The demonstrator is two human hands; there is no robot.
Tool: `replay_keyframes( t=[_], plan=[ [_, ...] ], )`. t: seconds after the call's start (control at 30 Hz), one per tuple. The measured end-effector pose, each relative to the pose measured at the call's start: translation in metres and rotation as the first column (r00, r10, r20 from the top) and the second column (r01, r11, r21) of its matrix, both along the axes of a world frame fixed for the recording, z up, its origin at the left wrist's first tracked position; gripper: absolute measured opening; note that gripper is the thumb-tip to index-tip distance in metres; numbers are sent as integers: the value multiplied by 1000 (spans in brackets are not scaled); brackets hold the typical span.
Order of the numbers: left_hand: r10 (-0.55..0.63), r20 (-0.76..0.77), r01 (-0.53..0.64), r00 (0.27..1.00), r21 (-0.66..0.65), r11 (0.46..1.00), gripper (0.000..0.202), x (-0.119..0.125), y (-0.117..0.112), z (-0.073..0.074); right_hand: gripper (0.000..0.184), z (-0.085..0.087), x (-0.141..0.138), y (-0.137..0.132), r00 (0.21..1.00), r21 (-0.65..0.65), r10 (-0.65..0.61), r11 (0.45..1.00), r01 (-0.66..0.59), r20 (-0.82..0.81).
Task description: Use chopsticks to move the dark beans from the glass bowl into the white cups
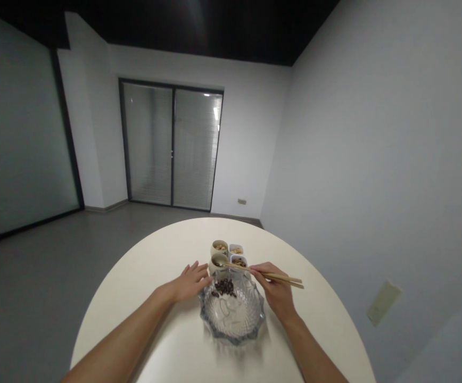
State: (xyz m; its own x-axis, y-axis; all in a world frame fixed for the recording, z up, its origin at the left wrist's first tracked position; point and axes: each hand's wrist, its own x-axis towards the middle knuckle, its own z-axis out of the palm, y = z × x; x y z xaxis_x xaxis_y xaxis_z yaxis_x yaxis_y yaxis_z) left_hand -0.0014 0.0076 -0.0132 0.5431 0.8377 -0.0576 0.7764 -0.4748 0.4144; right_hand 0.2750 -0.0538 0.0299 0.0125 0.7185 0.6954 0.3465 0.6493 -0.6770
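Note:
A cut-glass bowl (233,319) sits on the round white table (155,276) in front of me, with a heap of dark beans (225,288) at its far side. My left hand (191,282) rests against the bowl's left rim, fingers stretched out and holding nothing. My right hand (274,290) pinches a pair of wooden chopsticks (255,272). Their tips reach left over a small round cup (217,261) just beyond the bowl, and a small piece seems to sit at the tips.
Beyond the bowl stand three more small cups: a round one (219,247) and two white square ones (236,249) (239,261), each with bits inside. Past the table lie grey floor, a glass sliding door (171,146) and white walls close on the right.

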Motion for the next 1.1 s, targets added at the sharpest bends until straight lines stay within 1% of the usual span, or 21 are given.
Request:
replay_keyframes(
  t=[0.13, 0.23, 0.4, 0.6, 0.7, 0.87, 1.1],
  plan=[
    [-1, 6, 1, 1000, 6, 1000, 61, -2, 1, -2, 17, 1, 4, 2, 1000, -16, -18, 1000, 18, 15],
    [1, 12, -1, 1000, -6, 1000, 61, -4, 0, -1, 21, 2, 10, 4, 999, -63, -34, 997, 35, 22],
    [5, -15, -5, 1000, -13, 1000, 59, -6, -2, 1, 28, 5, 20, 4, 999, -164, 0, 986, 8, 53],
    [1, -1, -1, 1000, 8, 1000, 58, -8, 3, -5, 28, 8, 25, 3, 996, -254, 51, 967, -29, 78],
    [2, -4, -2, 1000, 4, 1000, 60, -8, 3, -6, 29, 10, 24, 2, 993, -291, 70, 956, -41, 90],
    [7, 6, -7, 1000, -4, 1000, 60, -8, 3, -5, 27, 12, 22, 0, 989, -302, 88, 952, -49, 116],
    [-5, 15, 5, 1000, 0, 1000, 60, -8, 3, -6, 23, 13, 19, -3, 987, -272, 109, 959, -74, 116]
  ],
)
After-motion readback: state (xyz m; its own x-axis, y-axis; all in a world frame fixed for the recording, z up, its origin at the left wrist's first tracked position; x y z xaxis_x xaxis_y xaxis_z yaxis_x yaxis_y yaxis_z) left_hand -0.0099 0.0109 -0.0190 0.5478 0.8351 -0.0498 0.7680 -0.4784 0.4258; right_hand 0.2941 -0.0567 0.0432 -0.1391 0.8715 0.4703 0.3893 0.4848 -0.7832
